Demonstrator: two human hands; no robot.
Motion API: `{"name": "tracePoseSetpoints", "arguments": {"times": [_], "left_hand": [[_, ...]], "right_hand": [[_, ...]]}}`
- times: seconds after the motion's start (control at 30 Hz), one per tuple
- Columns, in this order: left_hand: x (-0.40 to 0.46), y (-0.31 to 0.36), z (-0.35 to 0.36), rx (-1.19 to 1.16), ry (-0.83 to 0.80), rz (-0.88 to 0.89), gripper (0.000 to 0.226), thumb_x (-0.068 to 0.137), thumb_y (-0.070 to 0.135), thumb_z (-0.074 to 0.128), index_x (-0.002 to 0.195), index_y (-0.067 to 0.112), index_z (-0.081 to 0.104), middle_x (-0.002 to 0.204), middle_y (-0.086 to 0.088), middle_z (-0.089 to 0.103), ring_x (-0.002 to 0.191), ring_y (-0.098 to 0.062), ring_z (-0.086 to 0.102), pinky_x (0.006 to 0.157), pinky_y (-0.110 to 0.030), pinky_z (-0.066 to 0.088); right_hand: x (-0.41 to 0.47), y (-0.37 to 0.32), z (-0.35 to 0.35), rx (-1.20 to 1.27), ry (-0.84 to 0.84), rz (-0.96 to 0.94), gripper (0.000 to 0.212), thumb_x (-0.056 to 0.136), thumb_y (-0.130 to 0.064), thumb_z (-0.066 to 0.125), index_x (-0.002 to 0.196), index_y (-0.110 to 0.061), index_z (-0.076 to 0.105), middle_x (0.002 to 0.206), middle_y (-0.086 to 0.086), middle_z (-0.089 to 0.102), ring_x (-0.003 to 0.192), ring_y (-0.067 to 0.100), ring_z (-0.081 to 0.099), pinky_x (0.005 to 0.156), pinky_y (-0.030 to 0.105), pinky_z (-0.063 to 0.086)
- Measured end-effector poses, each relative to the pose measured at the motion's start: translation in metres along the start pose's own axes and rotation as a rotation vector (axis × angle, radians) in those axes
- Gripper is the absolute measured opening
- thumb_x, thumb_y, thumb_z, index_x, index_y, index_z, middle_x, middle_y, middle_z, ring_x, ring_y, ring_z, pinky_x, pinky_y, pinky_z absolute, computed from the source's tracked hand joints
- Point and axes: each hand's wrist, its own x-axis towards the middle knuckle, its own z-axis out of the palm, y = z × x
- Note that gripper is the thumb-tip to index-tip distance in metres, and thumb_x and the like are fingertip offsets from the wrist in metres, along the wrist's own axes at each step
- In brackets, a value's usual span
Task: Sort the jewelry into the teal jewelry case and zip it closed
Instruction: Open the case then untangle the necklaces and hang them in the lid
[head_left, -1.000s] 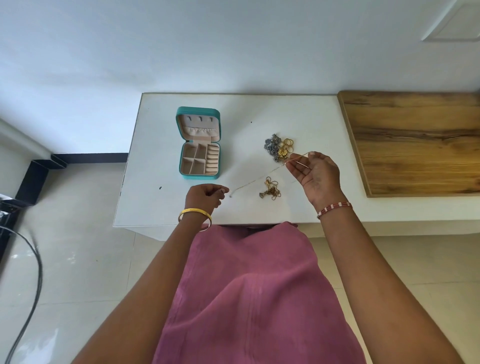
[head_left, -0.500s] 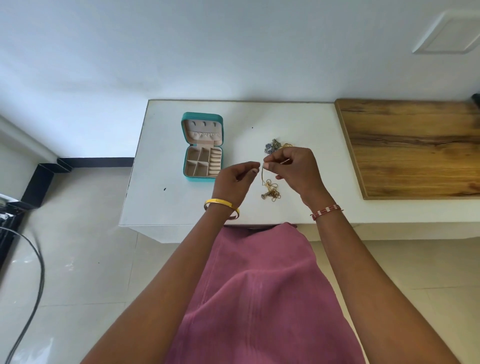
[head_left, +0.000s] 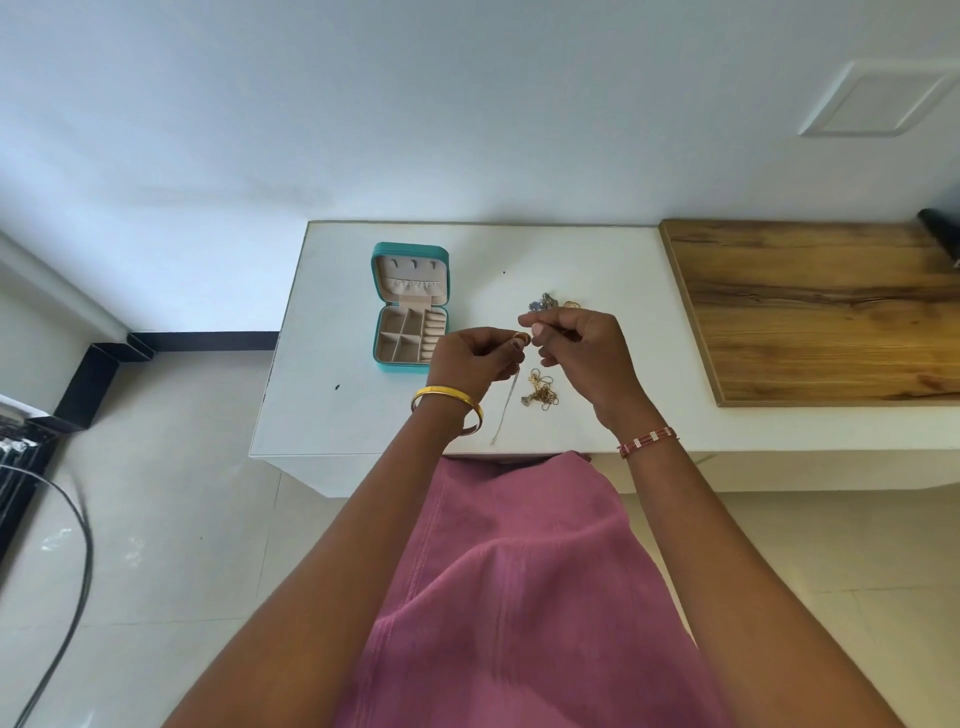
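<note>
- Two hands are being held close together above the tabletop (head_left: 363, 415): the left hand (head_left: 470, 358) and the right hand (head_left: 587, 358) are each pinching the upper end of a thin silver chain (head_left: 506, 402) between fingertips.
- Below the grip, the chain is hanging slack, its free end trailing toward the tabletop's near edge.
- Just beside the dangling length, a gold tangle (head_left: 540, 389) is lying; snagging is being risked if the chain is swung rightward.
- Beyond the right hand, a mixed jewelry heap (head_left: 545, 302) is lying partly hidden.
- Left of the hands and apart from them, the teal jewelry case (head_left: 409, 306) is lying open, its compartments apparently unfilled.
- Slipping over the near edge is judged possible if the pinch is loosened.
</note>
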Motion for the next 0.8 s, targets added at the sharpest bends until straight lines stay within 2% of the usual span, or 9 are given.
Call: {"name": "tracePoseSetpoints", "arguments": {"times": [0.1, 0.17, 0.27, 0.33, 0.43, 0.57, 0.7, 0.8], "left_hand": [[0.0, 0.002, -0.002, -0.136, 0.046, -0.052, 0.018, 0.086, 0.003, 0.058, 0.101, -0.004, 0.065, 0.055, 0.008, 0.065, 0.051, -0.002, 0.06, 0.061, -0.015, 0.054], [0.0, 0.004, -0.003, -0.216, 0.058, -0.077, 0.016, 0.086, 0.002, 0.057, 0.099, -0.003, 0.065, 0.055, 0.007, 0.066, 0.052, -0.003, 0.061, 0.06, -0.016, 0.054], [0.0, 0.006, -0.004, -0.285, 0.05, -0.097, 0.011, 0.087, 0.003, 0.056, 0.092, 0.001, 0.066, 0.054, 0.006, 0.066, 0.052, -0.006, 0.062, 0.058, -0.018, 0.055], [-0.001, 0.006, -0.007, -0.329, 0.066, -0.12, 0.011, 0.087, 0.004, 0.056, 0.083, 0.007, 0.066, 0.054, 0.006, 0.066, 0.052, -0.008, 0.063, 0.057, -0.019, 0.055], [-0.001, 0.004, -0.012, -0.426, 0.136, -0.175, 0.015, 0.088, 0.005, 0.054, 0.078, 0.011, 0.063, 0.053, 0.006, 0.066, 0.051, -0.007, 0.064, 0.056, -0.019, 0.053], [0.002, 0.0, -0.016, -0.559, 0.262, -0.247, 0.017, 0.087, 0.006, 0.055, 0.073, 0.012, 0.061, 0.052, 0.006, 0.066, 0.053, -0.01, 0.064, 0.058, -0.022, 0.053], [0.006, -0.006, -0.017, -0.632, 0.3, -0.296, 0.017, 0.086, 0.002, 0.055, 0.071, 0.008, 0.059, 0.053, 0.001, 0.064, 0.054, -0.014, 0.063, 0.059, -0.025, 0.054], [0.009, -0.014, -0.021, -0.666, 0.319, -0.34, 0.017, 0.085, -0.001, 0.054, 0.071, 0.007, 0.057, 0.053, -0.001, 0.064, 0.055, -0.016, 0.063, 0.059, -0.025, 0.054]], "right_hand": [[-0.004, 0.01, 0.003, 0.177, -0.033, 0.13, 0.024, 0.09, -0.003, 0.051, 0.106, -0.011, 0.065, 0.085, 0.001, 0.065, 0.077, 0.013, 0.059, 0.073, 0.024, 0.051], [-0.008, 0.017, 0.009, 0.237, -0.124, 0.202, 0.019, 0.087, -0.001, 0.056, 0.1, -0.012, 0.065, 0.086, 0.003, 0.066, 0.081, 0.015, 0.059, 0.075, 0.026, 0.05], [-0.012, 0.023, 0.019, 0.208, -0.217, 0.209, 0.012, 0.082, -0.001, 0.063, 0.092, -0.007, 0.067, 0.08, 0.006, 0.066, 0.073, 0.008, 0.061, 0.069, 0.018, 0.048], [-0.013, 0.024, 0.022, 0.213, -0.209, 0.187, 0.009, 0.082, 0.0, 0.064, 0.091, -0.002, 0.065, 0.073, 0.008, 0.065, 0.06, 0.002, 0.062, 0.06, 0.011, 0.048], [-0.01, 0.025, 0.02, 0.24, -0.17, 0.175, 0.008, 0.084, 0.0, 0.062, 0.091, 0.002, 0.065, 0.068, 0.011, 0.062, 0.049, 0.003, 0.059, 0.055, 0.013, 0.049], [-0.004, 0.029, 0.012, 0.178, -0.161, 0.179, 0.011, 0.085, -0.008, 0.063, 0.091, -0.002, 0.069, 0.068, 0.009, 0.064, 0.049, 0.009, 0.054, 0.05, 0.013, 0.044], [0.001, 0.036, 0.005, 0.185, -0.134, 0.203, 0.009, 0.086, -0.013, 0.063, 0.087, -0.012, 0.071, 0.063, 0.005, 0.063, 0.044, 0.009, 0.046, 0.049, 0.017, 0.041], [0.003, 0.041, 0.0, 0.176, -0.108, 0.222, 0.009, 0.086, -0.011, 0.062, 0.09, -0.007, 0.07, 0.058, 0.006, 0.056, 0.038, 0.004, 0.04, 0.043, 0.014, 0.035]]}}
